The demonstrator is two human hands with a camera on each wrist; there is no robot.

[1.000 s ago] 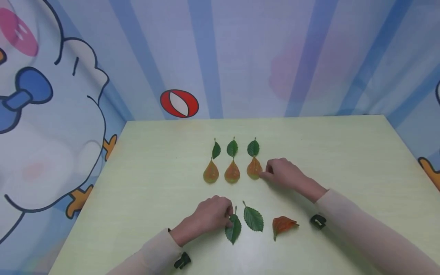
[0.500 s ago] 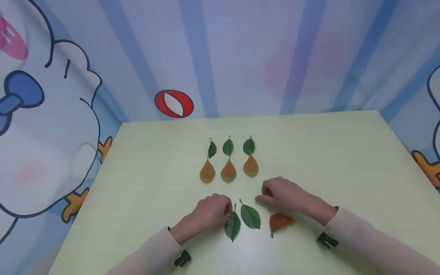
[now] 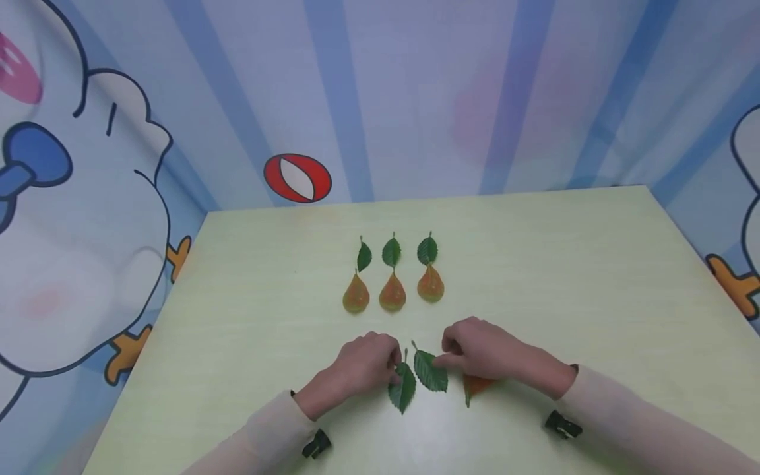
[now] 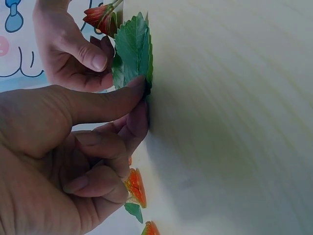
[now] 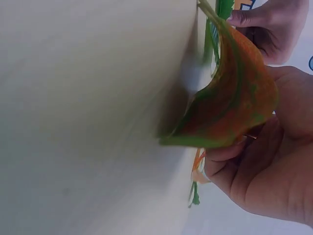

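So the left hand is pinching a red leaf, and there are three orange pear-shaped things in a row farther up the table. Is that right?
Almost! The left hand is pinching a green leaf, not a red one; the left wrist view shows it. The three orange pear-shaped things are in a row farther up the table, just as you said.

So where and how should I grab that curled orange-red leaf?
Probably pinch the curled leaf at its raised middle, coming in from above. In the right wrist view it bulges up off the table while its ends dip lower, so the hump likely offers the most to grasp. Your right hand is close by, hiding part of it in the head view.
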